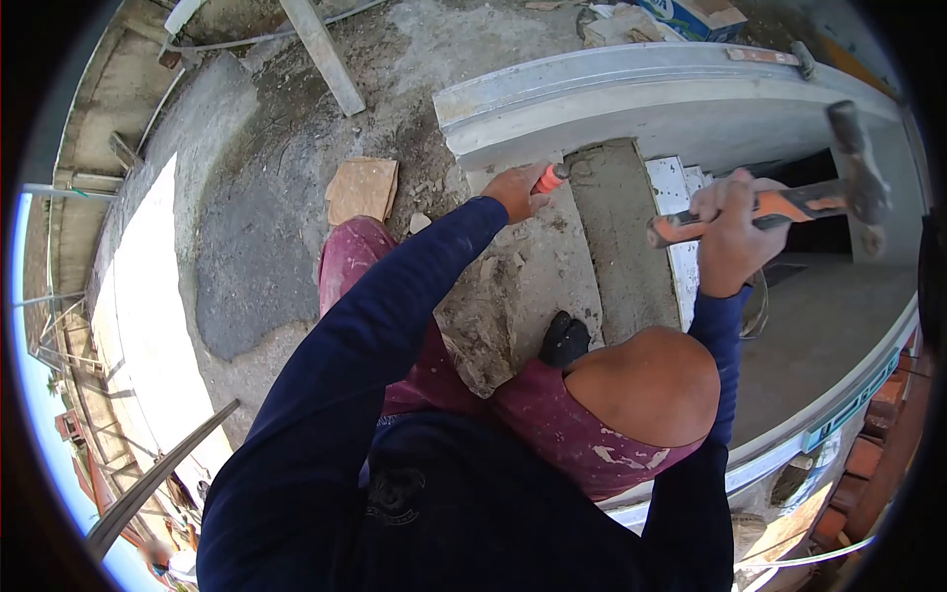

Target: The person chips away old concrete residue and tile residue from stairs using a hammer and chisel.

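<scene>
My left hand (pixel 516 193) is closed round a short tool with an orange-red grip (pixel 551 179), held at the foot of the white wall ledge (pixel 592 84). The lower end of that tool is hidden. Beside it runs a strip of wet grey cement (pixel 619 237). My right hand (pixel 738 229) grips the orange and black handle of a hammer (pixel 864 183), raised above the white steps at the right, its dark metal head pointing away to the right.
A brown tile piece (pixel 362 190) lies on the rough floor left of my hands. A wooden post (pixel 324 54) stands at the top. Another tool (pixel 769 56) rests on the ledge, near a blue box (pixel 693 18). Stairs descend at the right, and roof tiles (pixel 864 457) are at the lower right.
</scene>
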`<act>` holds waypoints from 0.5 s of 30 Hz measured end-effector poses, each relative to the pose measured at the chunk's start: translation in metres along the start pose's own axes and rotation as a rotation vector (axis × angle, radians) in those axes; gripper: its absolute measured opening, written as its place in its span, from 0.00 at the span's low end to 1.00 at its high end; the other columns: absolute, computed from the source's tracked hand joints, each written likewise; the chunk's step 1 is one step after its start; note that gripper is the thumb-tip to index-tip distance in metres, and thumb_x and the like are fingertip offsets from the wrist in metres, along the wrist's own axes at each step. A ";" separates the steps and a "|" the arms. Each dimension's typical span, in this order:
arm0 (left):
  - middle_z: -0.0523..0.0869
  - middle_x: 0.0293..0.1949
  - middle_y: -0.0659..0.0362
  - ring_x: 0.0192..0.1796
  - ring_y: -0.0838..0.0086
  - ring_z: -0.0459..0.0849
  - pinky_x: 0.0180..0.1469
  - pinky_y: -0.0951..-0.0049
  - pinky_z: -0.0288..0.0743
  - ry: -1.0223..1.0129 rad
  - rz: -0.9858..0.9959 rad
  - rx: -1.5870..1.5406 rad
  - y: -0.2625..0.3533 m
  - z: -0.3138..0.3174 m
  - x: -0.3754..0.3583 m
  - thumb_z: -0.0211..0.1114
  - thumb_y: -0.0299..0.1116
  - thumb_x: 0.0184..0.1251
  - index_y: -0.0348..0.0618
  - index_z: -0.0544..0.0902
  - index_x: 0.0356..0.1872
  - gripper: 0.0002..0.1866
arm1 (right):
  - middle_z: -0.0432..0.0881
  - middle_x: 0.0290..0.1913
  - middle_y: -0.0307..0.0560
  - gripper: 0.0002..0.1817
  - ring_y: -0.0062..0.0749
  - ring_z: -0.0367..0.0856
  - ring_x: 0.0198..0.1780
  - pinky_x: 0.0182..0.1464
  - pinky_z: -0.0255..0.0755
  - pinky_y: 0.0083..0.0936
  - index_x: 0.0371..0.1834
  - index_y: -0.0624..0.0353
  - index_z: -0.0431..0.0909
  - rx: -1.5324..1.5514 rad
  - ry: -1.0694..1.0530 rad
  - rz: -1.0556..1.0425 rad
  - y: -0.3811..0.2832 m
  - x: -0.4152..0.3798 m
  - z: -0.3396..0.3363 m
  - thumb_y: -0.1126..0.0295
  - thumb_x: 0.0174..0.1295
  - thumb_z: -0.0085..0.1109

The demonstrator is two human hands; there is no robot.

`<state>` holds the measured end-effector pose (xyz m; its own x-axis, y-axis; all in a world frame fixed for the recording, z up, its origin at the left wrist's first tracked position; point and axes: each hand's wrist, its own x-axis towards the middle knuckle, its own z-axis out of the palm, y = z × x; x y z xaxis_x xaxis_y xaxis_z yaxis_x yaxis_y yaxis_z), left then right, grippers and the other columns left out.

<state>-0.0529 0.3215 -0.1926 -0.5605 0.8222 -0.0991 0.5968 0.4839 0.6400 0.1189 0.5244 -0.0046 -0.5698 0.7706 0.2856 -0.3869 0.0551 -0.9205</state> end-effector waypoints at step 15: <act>0.83 0.47 0.41 0.51 0.44 0.81 0.52 0.52 0.73 -0.077 -0.034 -0.013 0.012 -0.008 0.005 0.69 0.46 0.62 0.41 0.69 0.61 0.31 | 0.73 0.23 0.43 0.01 0.25 0.71 0.20 0.25 0.70 0.27 0.38 0.64 0.72 -0.016 0.072 -0.110 -0.047 0.040 -0.008 0.79 0.64 0.54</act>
<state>-0.0533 0.3287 -0.1792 -0.5343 0.8263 -0.1784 0.5709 0.5083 0.6448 0.1197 0.5578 0.0479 -0.4707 0.8030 0.3657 -0.4319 0.1517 -0.8891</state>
